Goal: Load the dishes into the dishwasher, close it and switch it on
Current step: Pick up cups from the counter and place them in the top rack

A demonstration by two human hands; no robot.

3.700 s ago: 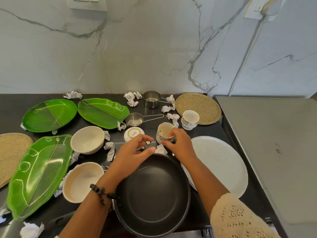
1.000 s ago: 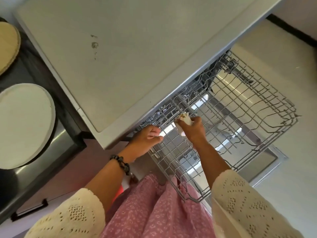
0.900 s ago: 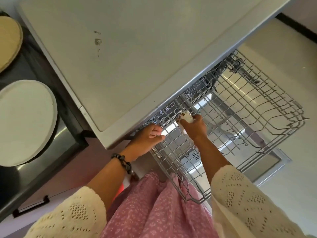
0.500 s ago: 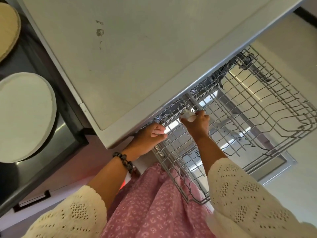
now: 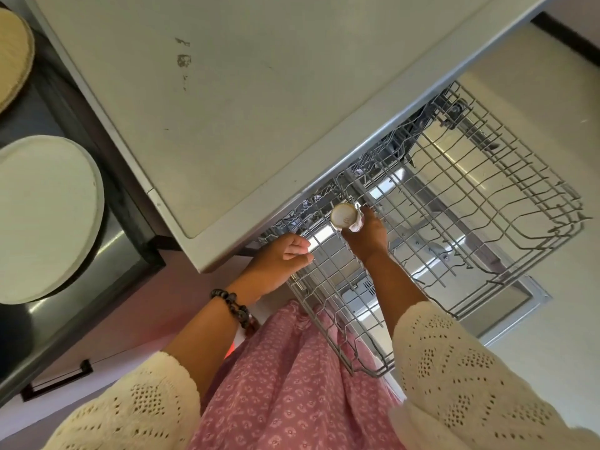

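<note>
The right hand [image 5: 367, 237] has its grip round a small patterned cup [image 5: 345, 216], fingers curled about the side that faces away from the camera. The cup is turned base-up, its pale round foot toward the lens, and sits low over the wires at the back of the pulled-out dishwasher rack [image 5: 470, 203]; whether it already rests on the tines cannot be told. From the cup, the grey lip of the dishwasher top [image 5: 259, 102] lies just at 11 o'clock.

At 8 o'clock from the cup, near but apart from it, the left hand [image 5: 279, 264] sits at the rack's near-left corner, knuckles bent and fingers curled in at the wire edge. Its grip looks narrow, but whether it actually holds the wire cannot be told. A dark bead bracelet [image 5: 232, 305] circles that wrist. Cream crocheted sleeves [image 5: 454, 378] cover both forearms, and a pink printed dress [image 5: 285, 391] fills the view at 6 o'clock.

The rack stretches from the hands toward 3 o'clock, bare wire with rows of upright tines, and below it the open dishwasher door [image 5: 506, 303] shows shiny metal. A pale floor [image 5: 552, 352] lies beyond at 4 o'clock.

Far out at 9 o'clock, on the dark worktop [image 5: 48, 102], lies a round white plate [image 5: 45, 216], and at 10 o'clock, in the frame's corner, the edge of a woven mat [image 5: 13, 56].
</note>
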